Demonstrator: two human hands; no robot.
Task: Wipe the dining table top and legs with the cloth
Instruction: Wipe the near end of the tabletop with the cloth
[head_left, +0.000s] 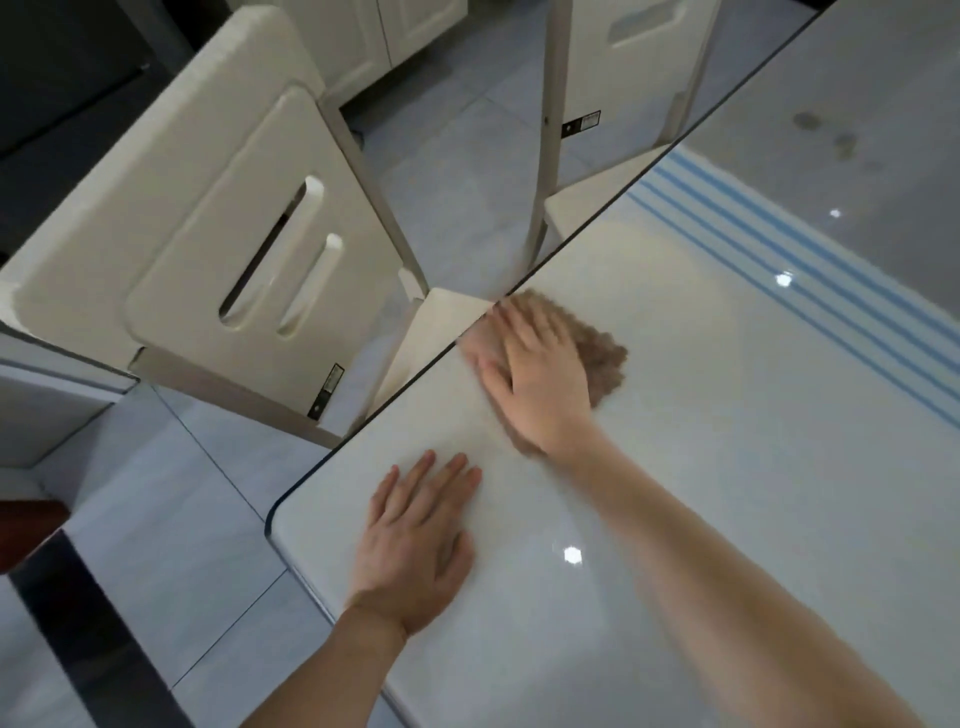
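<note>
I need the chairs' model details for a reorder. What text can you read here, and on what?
No text is legible.
Lower sticker, near chair frame: print too blurred to read.
Upper sticker, far chair: too small to read.
Table top and cloth: no writing.

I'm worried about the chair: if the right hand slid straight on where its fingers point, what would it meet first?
The right hand, flat on the cloth, is at the table edge; beyond it lies the chair seat, seemingly lower, so it would probably pass over it.
</note>
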